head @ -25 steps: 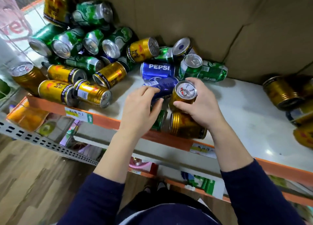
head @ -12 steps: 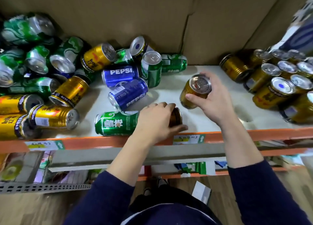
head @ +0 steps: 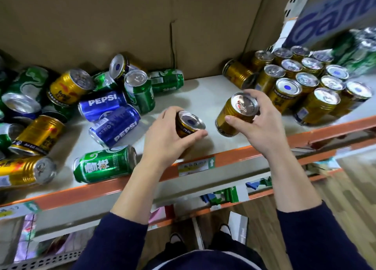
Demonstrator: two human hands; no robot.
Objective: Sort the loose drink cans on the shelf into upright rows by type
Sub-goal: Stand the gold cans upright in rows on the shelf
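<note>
Backed by cardboard [head: 122,25], the white shelf [head: 203,95] carries loose cans [head: 101,107] heaped at its left end and upright gold rows [head: 301,86] at its right end. Near the front edge, one gold can [head: 189,123] is gripped by the left hand [head: 166,139], and a second gold can [head: 234,115] by the right hand [head: 264,125]. Carrying is judged under way; next, both must be stood upright beside those rows.

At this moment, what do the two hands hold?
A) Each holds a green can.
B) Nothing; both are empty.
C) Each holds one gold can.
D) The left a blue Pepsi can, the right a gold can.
C: the left hand grips a gold can, and the right hand grips a second gold can.
</note>
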